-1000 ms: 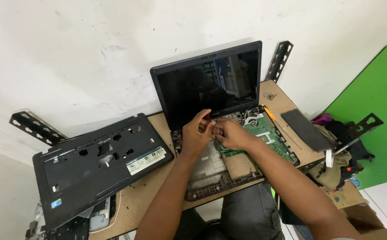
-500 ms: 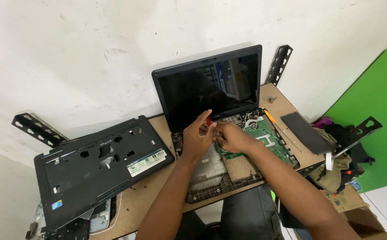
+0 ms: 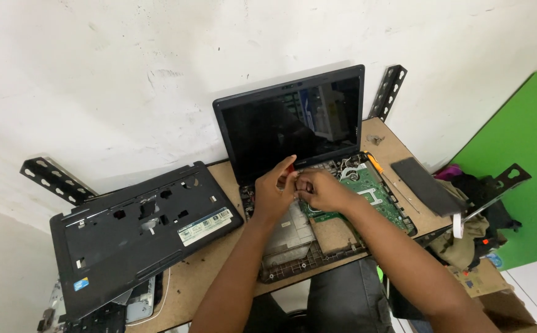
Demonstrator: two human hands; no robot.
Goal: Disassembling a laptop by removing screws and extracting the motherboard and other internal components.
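Detached black laptop cover (image 3: 139, 231), flat battery (image 3: 425, 185)

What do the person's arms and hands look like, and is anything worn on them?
Both forearms are bare: no sleeves, gloves, watch or bracelet show. The left hand and right hand show no rings that I can make out. The arms are slim and long.

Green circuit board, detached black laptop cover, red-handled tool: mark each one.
Green circuit board (image 3: 376, 197), head view, on its bare middle.
Detached black laptop cover (image 3: 139, 228), head view, on its flat centre panel.
Red-handled tool (image 3: 290, 168), head view, on the red tip above the left hand (image 3: 274, 197).
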